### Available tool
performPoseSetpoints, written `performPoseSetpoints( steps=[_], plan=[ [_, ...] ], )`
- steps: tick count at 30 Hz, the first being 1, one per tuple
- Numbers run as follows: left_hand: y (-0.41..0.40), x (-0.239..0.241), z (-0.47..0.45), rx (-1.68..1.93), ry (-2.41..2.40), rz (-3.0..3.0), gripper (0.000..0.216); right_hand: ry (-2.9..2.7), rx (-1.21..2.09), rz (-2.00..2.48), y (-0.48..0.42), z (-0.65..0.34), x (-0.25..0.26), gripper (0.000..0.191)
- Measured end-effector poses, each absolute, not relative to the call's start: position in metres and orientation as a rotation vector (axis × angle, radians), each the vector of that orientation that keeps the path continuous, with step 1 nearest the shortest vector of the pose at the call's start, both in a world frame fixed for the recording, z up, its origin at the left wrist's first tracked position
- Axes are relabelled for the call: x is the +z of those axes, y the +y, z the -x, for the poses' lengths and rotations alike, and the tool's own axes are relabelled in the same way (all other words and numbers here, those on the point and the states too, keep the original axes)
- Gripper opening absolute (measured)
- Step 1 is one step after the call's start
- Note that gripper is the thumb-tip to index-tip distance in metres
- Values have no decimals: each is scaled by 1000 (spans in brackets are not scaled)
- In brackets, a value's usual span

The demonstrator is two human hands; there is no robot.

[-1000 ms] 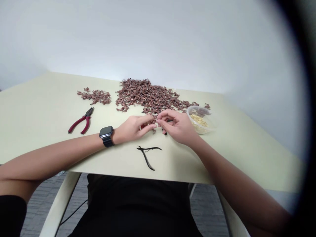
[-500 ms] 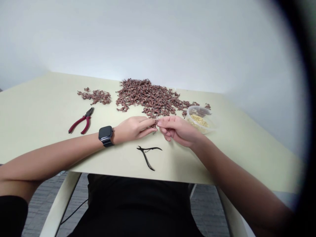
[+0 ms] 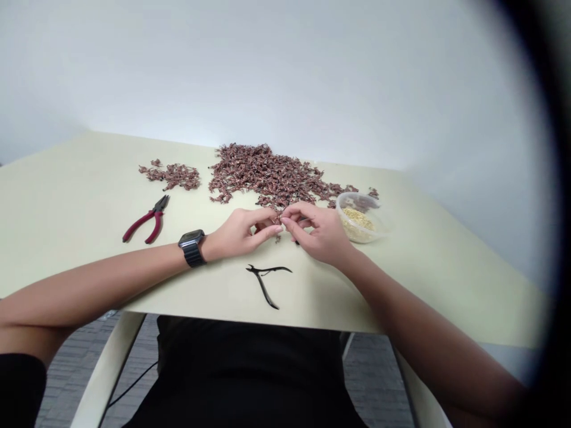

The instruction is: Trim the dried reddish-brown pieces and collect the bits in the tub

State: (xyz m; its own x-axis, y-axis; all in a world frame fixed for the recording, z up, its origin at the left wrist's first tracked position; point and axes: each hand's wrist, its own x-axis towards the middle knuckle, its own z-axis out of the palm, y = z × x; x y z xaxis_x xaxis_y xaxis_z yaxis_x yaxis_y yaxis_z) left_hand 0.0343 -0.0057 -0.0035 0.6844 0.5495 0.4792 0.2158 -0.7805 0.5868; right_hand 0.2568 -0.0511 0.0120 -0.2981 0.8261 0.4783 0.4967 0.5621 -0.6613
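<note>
My left hand [image 3: 245, 233] and my right hand [image 3: 322, 233] meet just in front of a big heap of small reddish-brown pieces [image 3: 263, 172]. Both are closed in a pinch at the fingertips. Between them is a small reddish-brown piece [image 3: 277, 220], like those in the heap; its exact kind is too small to tell. Dark nippers [image 3: 264, 282] lie with handles spread on the table, nearer to me than the hands. Beside my right hand stands a clear round tub [image 3: 372, 233] with small gold-coloured bits [image 3: 358, 219] inside.
Red-handled pliers [image 3: 149, 221] rest on the left of the pale table [image 3: 80, 196], behind my left forearm. A smaller group of reddish-brown pieces [image 3: 172, 176] lies beyond them. A white wall [image 3: 267, 71] stands behind the table.
My right hand has turned, its back now more upward and its thumb and forefinger meeting the left fingertips. My left fingers have curled more, and the left wrist has rolled slightly.
</note>
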Motion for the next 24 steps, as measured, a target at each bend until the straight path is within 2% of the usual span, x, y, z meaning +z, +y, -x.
performPoseSetpoints(
  steps=[4,10,13,16,21,24],
  plan=[
    [-6,-4,-34,916,576,-2417,23,-1832,740,1098,-54,-252,14,12],
    [1,-10,-30,967,501,-2740,25,-1317,1671,1014,-48,-253,16,24],
    [3,-11,-30,954,472,-2836,29,-1201,1878,1006,-42,-258,13,27],
    [2,-8,-32,918,605,-2677,32,-1345,1646,1123,-39,-260,9,25],
    [0,-6,-37,843,862,-2281,38,-1716,776,1301,-41,-258,4,20],
    [0,-7,-39,841,915,-2207,37,-1873,446,1278,-44,-257,2,17]
  ],
)
